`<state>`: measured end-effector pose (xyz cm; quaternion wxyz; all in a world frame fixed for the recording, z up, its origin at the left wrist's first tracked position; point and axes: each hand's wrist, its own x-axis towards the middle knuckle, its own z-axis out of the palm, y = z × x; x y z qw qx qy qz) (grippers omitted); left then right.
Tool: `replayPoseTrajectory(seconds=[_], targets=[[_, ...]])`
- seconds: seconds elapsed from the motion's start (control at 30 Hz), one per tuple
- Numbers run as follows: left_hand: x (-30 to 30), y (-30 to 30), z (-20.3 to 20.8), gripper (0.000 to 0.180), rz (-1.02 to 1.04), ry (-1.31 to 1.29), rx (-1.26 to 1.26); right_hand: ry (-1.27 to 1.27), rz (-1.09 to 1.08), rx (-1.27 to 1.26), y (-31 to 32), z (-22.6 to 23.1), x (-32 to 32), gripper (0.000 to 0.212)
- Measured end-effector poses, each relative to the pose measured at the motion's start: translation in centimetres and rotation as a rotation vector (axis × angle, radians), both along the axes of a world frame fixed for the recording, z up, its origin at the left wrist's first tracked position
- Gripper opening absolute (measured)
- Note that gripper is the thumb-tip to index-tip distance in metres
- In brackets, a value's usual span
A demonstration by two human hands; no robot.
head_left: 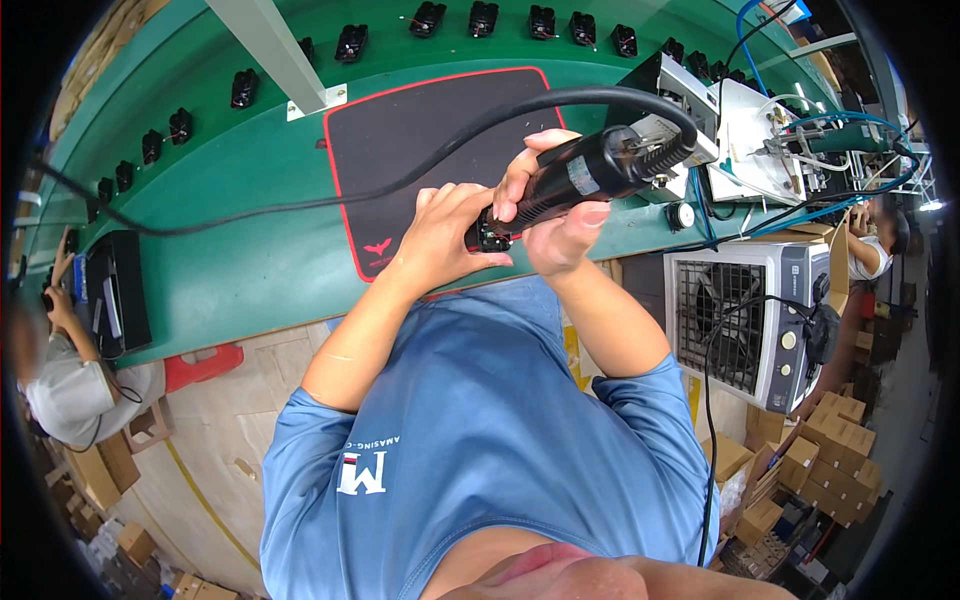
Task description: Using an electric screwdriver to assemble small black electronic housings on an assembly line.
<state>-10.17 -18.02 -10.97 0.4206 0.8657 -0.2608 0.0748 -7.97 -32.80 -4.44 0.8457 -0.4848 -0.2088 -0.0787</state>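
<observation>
A black corded electric screwdriver (585, 172) lies tilted in my right hand (562, 240), its fingers wrapped around the body. The tip end points down and left, into a small black part (490, 240) with some exposed insides. My left hand (432, 240) holds that part, thumb and fingers closed around its left side. Most of the part and the screwdriver's bit are hidden by my fingers. Both hands are over the near right area of a black mat (385, 135) with a red edge, on a green bench (230, 270).
The screwdriver's thick black cable (330, 198) arcs over the mat to the left. Several black parts (352, 44) line the green strip behind. A metal post (270, 50) stands at the back. Right are a boxy device (675, 90) and an air cooler (740, 310). Co-workers sit on both sides.
</observation>
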Motion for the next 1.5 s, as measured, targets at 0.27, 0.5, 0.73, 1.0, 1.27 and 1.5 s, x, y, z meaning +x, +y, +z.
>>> replayPoseTrajectory(seconds=[0.27,0.5,0.73,1.0,1.27,1.5], targets=[[-0.2,-0.1,0.2,0.078,0.003,-0.028,-0.014,-0.005,0.006,0.009,-0.2,0.1,-0.1,0.086],[0.0,-0.1,0.1,0.074,0.002,-0.037,-0.081,0.033,0.021,-0.052,-0.4,-0.3,-0.3,0.09],[0.5,0.5,0.3,0.065,-0.032,0.0,-0.057,0.059,0.081,0.047,0.5,-1.1,-0.3,0.092],[0.5,0.7,-0.1,0.075,-0.017,0.084,-0.008,0.125,0.118,0.006,0.0,2.1,1.4,0.088],[2.3,14.9,6.2,0.063,0.514,0.061,0.085,-0.022,0.199,-0.219,-6.6,9.8,-0.1,0.079],[14.6,34.1,2.5,0.073,0.881,0.045,0.558,0.217,0.125,-0.275,-8.6,5.0,-2.9,0.062]])
